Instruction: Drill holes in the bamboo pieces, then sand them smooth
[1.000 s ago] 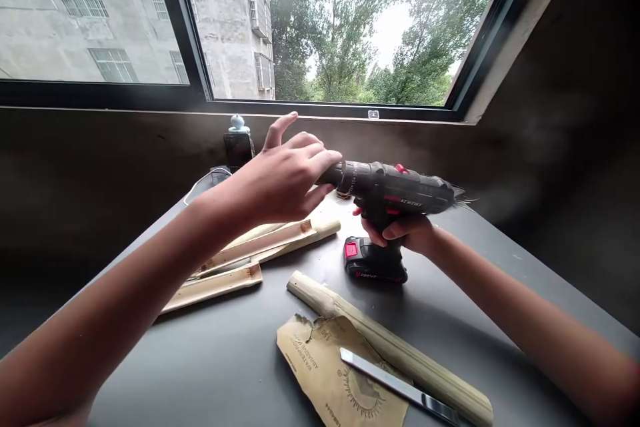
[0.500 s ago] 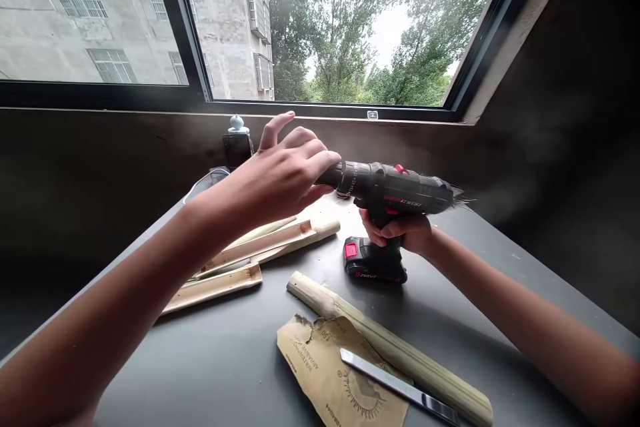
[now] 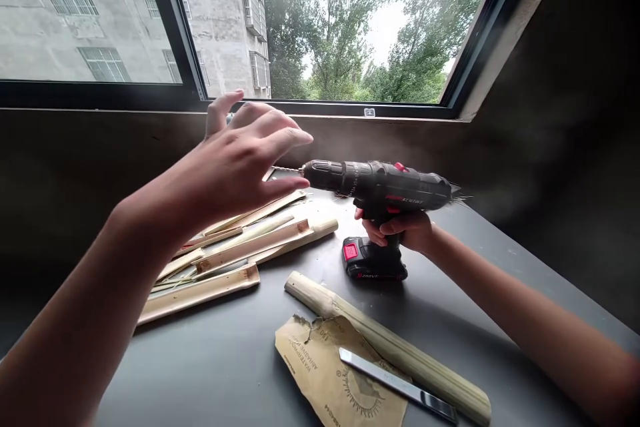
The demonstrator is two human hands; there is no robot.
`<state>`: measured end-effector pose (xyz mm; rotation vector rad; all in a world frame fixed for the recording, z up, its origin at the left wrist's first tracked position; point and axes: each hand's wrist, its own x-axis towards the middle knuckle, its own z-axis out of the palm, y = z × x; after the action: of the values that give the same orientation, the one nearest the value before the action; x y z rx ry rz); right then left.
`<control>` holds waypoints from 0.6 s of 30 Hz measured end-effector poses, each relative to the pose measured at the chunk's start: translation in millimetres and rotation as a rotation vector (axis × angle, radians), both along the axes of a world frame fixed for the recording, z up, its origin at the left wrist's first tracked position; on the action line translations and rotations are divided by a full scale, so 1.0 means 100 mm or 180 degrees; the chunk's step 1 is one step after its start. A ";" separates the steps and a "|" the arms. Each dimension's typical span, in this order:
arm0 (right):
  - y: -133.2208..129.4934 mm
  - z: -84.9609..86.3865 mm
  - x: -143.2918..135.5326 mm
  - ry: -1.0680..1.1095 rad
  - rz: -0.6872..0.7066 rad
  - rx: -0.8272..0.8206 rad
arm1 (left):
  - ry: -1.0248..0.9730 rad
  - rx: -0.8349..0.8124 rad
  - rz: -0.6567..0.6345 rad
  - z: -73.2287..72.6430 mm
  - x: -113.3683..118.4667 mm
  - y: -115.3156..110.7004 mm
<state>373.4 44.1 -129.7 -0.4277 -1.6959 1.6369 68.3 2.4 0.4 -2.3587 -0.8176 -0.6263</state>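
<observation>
My right hand (image 3: 400,228) is wrapped around the handle of a black cordless drill (image 3: 410,187), its chuck pointing left and its battery base low at the table. A thin drill bit (image 3: 289,169) sticks out of the chuck, partly hidden behind my left hand. My left hand (image 3: 245,157) is just left of the chuck, fingers spread, with nothing in it. Below the drill lies a bamboo piece (image 3: 390,340), partly under a torn sheet of sandpaper (image 3: 320,360). On the sandpaper rests a flat metal blade tool (image 3: 380,373).
Several split bamboo strips (image 3: 220,290) lie on the left of the grey table (image 3: 210,367). Behind the table is a dark wall under a window (image 3: 320,107). My left forearm covers part of the strips.
My left hand has let go of the drill's chuck and moved left, its fingers opening. The chuck and bit now show. The drill stays nearly where it was in my right hand.
</observation>
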 end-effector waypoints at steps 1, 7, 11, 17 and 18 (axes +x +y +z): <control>0.00 0.00 0.00 -0.0011 0.0008 0.0002 | 0.0034 -0.0036 0.0042 -0.01 0.00 -0.01; 0.01 -0.03 0.00 0.0010 -0.0014 0.0055 | -0.0063 0.0071 -0.0042 -0.22 0.15 0.04; 0.00 -0.02 0.01 -0.0008 -0.0044 0.0066 | -0.0143 0.0113 -0.0050 -0.25 0.23 0.07; -0.01 -0.02 0.02 -0.0021 0.0004 0.0043 | -0.0392 -0.0043 -0.0073 -0.14 0.15 0.14; -0.01 -0.02 0.02 -0.0016 0.0008 0.0044 | -0.0415 -0.0014 -0.0082 -0.14 0.14 0.14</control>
<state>375.1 43.6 -132.0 -0.4233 -1.7110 1.6263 82.1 16.7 -13.5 -2.3553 -0.8466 -0.7968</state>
